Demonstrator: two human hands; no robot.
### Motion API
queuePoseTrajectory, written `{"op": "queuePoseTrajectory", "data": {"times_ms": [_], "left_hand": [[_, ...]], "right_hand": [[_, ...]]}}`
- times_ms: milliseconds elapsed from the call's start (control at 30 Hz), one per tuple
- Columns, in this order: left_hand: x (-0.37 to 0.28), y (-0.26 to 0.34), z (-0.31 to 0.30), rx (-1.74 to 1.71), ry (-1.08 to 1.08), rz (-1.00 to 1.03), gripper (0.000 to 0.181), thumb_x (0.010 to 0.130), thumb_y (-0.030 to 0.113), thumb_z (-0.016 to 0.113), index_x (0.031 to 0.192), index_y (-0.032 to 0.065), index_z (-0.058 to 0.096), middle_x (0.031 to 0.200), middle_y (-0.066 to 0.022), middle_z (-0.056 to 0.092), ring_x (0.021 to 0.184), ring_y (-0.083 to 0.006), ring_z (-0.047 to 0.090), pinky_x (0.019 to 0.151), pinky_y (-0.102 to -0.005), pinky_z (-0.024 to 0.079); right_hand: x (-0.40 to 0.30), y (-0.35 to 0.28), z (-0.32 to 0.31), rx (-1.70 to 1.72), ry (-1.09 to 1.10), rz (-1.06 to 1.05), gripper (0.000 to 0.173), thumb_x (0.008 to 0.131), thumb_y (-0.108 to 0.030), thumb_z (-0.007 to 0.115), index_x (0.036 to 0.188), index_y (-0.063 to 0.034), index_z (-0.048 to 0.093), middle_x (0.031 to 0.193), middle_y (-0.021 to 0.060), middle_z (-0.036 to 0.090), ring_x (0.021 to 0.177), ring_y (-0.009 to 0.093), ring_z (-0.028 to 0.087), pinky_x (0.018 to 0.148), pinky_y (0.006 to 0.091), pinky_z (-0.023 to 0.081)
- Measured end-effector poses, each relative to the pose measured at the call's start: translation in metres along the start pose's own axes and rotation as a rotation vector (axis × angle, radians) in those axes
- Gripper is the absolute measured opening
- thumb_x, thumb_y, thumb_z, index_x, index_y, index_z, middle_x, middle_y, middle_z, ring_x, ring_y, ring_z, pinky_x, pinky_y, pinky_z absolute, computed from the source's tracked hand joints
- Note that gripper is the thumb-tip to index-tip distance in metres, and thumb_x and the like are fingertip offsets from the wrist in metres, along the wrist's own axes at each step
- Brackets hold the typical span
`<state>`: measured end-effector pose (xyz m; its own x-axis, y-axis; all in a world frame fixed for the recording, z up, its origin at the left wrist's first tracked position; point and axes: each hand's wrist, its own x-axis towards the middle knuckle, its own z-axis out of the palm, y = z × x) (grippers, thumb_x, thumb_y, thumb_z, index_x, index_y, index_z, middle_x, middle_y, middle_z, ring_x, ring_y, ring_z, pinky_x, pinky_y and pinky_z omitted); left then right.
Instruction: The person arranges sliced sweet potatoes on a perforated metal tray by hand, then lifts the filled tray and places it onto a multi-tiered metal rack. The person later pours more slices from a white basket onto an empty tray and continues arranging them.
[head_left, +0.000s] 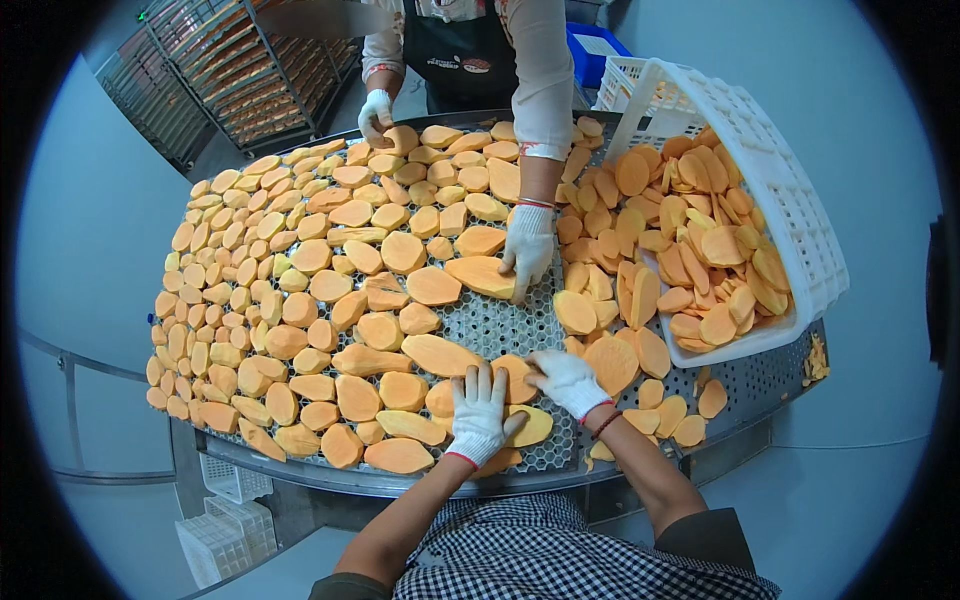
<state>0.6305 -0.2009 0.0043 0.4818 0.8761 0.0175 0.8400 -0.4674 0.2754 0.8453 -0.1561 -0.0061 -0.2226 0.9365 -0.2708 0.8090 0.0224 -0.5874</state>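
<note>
My left hand (478, 411), in a white knit glove, lies palm down over several sweet potato slices with its fingers apart. Beside its thumb is a yellowish slice (531, 426). My right hand (568, 381), gloved too, has its fingertips at the right edge of an orange slice (513, 379); whether they grip it is unclear. Both hands are over a honeycomb-mesh drying tray (487, 326), its bare patch just beyond them. Rows of peeled slices (292, 307) cover most of the tray, laid flat and close together.
A white plastic basket (784, 161) lies tipped at the right, slices spilling onto the perforated metal table (750, 382). Across the table, a co-worker's gloved hands (529, 251) touch slices. Loaded rack trolleys (255, 82) stand at far left, stacked crates (225, 532) below.
</note>
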Motion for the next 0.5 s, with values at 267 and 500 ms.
{"op": "queuePoseTrajectory", "data": {"times_ms": [267,500], "left_hand": [[-0.001,-0.003,0.002,-0.048,-0.029,0.001,0.092,0.084,0.056,0.070,0.150,-0.0011,0.039,0.150,-0.0286,0.038,0.137,-0.0470,0.035,0.113,-0.0659,0.023],[0.004,-0.008,-0.016,-0.138,-0.030,-0.002,0.082,0.081,0.047,0.074,0.142,0.0009,0.045,0.142,-0.0271,0.043,0.131,-0.0453,0.040,0.111,-0.0596,0.029]], "right_hand": [[0.027,0.021,-0.060,-0.475,0.376,0.164,0.065,0.081,-0.038,0.079,0.137,-0.0142,0.058,0.120,0.0122,0.066,0.119,0.035,0.059,0.100,0.0447,0.048],[0.053,-0.005,-0.032,-0.095,0.191,-0.122,0.053,0.083,-0.012,0.068,0.135,-0.0139,0.060,0.130,0.0125,0.064,0.120,0.035,0.059,0.106,0.0435,0.047]]}}
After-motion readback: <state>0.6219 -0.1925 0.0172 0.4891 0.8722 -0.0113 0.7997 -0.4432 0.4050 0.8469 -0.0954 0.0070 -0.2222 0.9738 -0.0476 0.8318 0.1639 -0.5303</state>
